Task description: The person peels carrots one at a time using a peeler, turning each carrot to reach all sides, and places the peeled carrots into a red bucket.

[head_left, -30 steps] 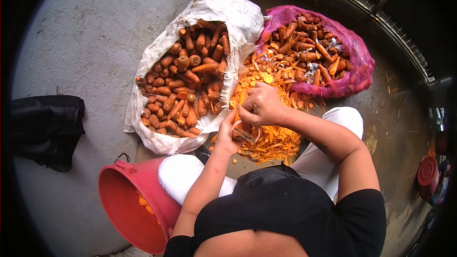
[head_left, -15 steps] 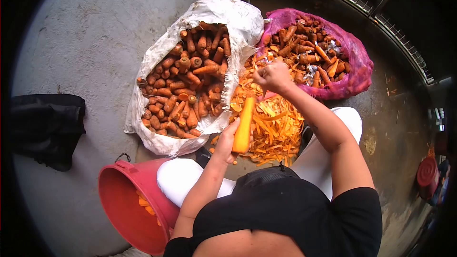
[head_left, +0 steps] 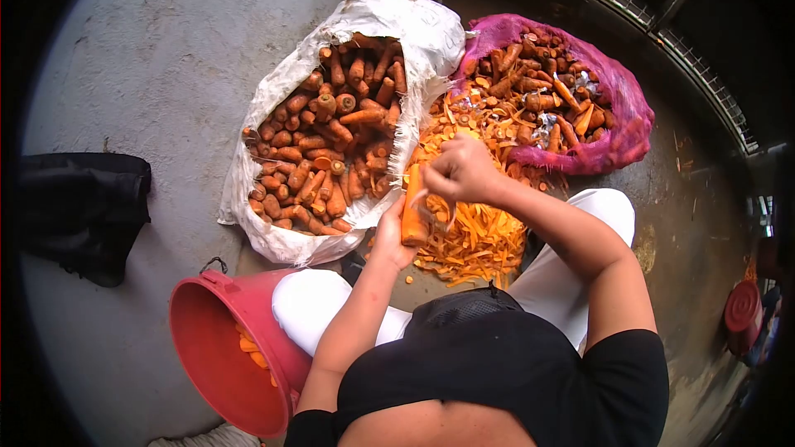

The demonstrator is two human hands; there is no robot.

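In my left hand (head_left: 393, 237) is a thick orange carrot (head_left: 415, 213), held tilted with its far end pointing away from me. My right hand (head_left: 460, 170) is closed around a peeler (head_left: 424, 197), mostly hidden by the fingers and blurred, right against the carrot's side. Below both hands a heap of carrot peelings (head_left: 472, 244) covers the floor between my legs. A white woven sack (head_left: 273, 95) of unpeeled carrots (head_left: 315, 153) lies open just beyond my left hand.
A pink mesh sack (head_left: 633, 120) with carrots and cut ends lies at the far right. By my left knee a red bucket (head_left: 186, 314) lies tilted, with orange pieces inside. Black cloth (head_left: 83, 215) is at the left; a red container (head_left: 743, 306) stands far right.
My right hand has come back toward me, from beyond the carrot to its side. The carrot, still in my left hand, has shifted slightly left and turned a little.
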